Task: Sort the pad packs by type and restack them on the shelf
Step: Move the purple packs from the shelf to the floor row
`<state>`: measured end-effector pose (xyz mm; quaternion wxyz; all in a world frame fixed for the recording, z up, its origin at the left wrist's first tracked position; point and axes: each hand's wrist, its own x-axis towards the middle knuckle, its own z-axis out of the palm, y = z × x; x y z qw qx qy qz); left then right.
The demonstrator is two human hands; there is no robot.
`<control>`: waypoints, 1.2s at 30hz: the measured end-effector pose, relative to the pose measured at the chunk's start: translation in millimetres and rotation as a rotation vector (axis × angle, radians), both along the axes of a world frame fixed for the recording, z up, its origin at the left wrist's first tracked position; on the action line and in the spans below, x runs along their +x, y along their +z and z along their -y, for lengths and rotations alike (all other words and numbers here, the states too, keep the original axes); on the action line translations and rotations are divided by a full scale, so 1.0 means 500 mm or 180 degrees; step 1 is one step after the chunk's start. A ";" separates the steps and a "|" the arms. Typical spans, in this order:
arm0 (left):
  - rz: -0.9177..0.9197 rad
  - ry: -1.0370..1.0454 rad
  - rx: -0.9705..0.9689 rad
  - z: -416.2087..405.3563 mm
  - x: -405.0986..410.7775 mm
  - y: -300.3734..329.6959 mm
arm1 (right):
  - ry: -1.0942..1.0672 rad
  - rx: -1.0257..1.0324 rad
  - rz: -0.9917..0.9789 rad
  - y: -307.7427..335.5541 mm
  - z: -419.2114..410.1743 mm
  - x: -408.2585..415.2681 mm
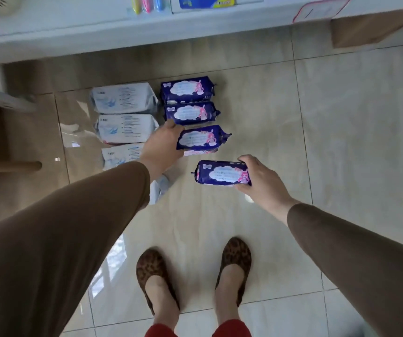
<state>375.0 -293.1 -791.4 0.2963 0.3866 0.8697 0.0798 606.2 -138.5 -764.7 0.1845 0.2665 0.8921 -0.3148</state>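
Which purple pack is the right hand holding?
The right hand holds the purple pack nearest the feet, set apart right of the column. The left hand grips the next pack up; the two farthest packs lie untouched.

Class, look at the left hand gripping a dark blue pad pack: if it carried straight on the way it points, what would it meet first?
The left hand points up the frame toward the shelf. It would probably first meet the next dark blue pack in the row, just beyond its fingertips; depth is unclear, so it might pass above it.
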 end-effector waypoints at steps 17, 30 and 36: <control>-0.0572 -0.0137 0.0260 0.049 -0.038 -0.089 | -0.0143 -0.0126 -0.0249 -0.145 0.065 -0.100; -0.0501 -0.0067 0.0161 0.075 0.003 0.016 | -0.0445 0.0140 -0.0164 -0.052 0.093 -0.090; -0.0438 -0.0038 -0.0084 0.078 0.050 0.234 | -0.0345 0.0244 -0.0055 0.170 0.067 -0.054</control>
